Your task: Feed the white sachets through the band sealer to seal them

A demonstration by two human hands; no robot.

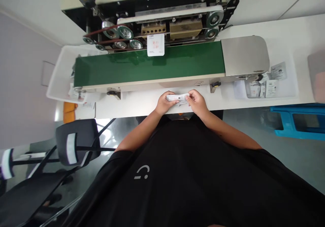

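My left hand (164, 102) and my right hand (196, 101) both grip a small white packet (178, 98) between them, just above the near edge of the white table (137, 103). Fingers of both hands are curled around the packet's ends. Beyond them runs the green conveyor belt (149, 66) of a sealing machine. A white printed pouch (155, 45) stands on the belt's far side, its top in the machine's sealing head (167, 27).
A white tray (59, 76) sits at the belt's left end. Several small white packets (264, 86) lie on the table at the right under the metal end plate (245, 56). A blue crate (297, 120) stands lower right; black chairs (73, 145) lower left.
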